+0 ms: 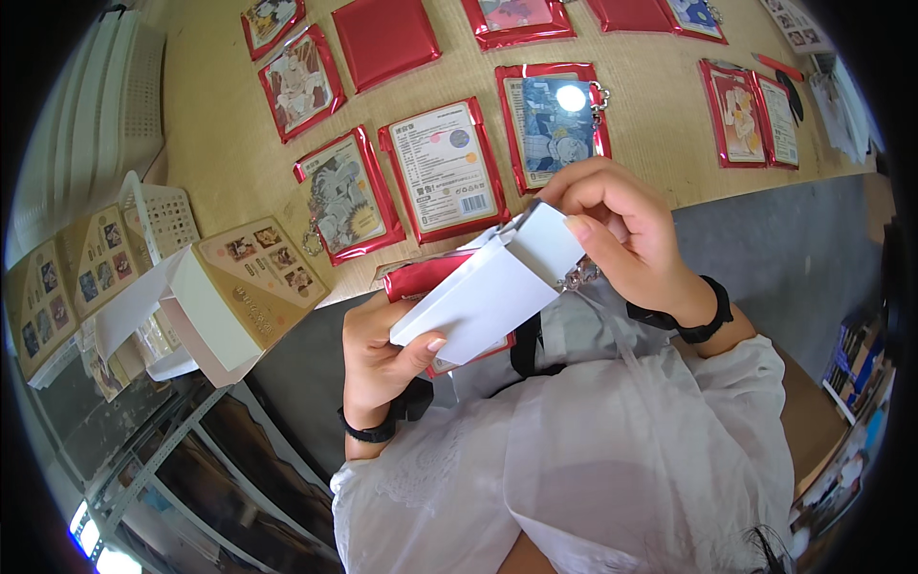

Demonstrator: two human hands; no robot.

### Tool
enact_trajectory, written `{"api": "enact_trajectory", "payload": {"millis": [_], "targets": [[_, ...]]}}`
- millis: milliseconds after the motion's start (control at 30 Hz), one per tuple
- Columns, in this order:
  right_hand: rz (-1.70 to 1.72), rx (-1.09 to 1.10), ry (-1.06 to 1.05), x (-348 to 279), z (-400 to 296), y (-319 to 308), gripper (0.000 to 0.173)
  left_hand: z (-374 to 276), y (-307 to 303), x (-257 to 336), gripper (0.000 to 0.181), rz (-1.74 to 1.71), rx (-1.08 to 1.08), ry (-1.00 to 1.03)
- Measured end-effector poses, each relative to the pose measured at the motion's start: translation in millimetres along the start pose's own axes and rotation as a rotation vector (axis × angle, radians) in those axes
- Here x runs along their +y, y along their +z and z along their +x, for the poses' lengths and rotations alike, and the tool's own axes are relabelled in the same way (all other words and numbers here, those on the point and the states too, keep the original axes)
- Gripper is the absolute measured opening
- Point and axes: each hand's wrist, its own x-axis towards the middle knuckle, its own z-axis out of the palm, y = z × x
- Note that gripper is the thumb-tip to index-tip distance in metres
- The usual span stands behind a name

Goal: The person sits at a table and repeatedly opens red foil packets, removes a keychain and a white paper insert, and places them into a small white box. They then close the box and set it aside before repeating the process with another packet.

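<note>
My left hand (387, 351) holds a white card sleeve (473, 305) with its thumb on top, together with a red foil packet (427, 276) underneath. At the sleeve's upper right end my right hand (617, 229) pinches a pale flat piece (549, 244) that sticks out of it. A metal chain (579, 274) hangs by the right fingers. Just beyond the hands lie a red packet with a printed back label (448, 168), a packet with a grey picture card (344, 197) and one with a blue picture card and chain (559, 122).
More red foil packets (387, 39) lie across the wooden table (215, 158). An open printed carton (262, 276) stands at the table's left edge, near a white plastic basket (168, 215). A red-handled tool (778, 66) lies at the right, beside a pair of packets (735, 115).
</note>
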Motion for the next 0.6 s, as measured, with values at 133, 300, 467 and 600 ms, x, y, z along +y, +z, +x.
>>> {"api": "enact_trajectory", "payload": {"millis": [133, 300, 467, 600], "targets": [[-0.015, 0.056, 0.096, -0.6, 0.3, 6.4, 0.008, -3.0, 1.5, -8.3, 0.025, -0.163, 0.024, -0.116], [0.038, -0.027, 0.054, -2.3, 5.0, 6.5, 0.017, -2.2, 1.6, -10.7, 0.024, -0.219, 0.051, -0.071], [-0.041, -0.089, -0.164, -14.0, 7.9, 1.0, 0.020, -6.0, -2.4, -9.2, 0.029, -0.255, 0.132, -0.061], [-0.133, -0.168, -0.311, -23.8, 3.2, -1.2, 0.021, -16.1, -10.0, -23.1, 0.047, -0.235, 0.225, 0.037]]}}
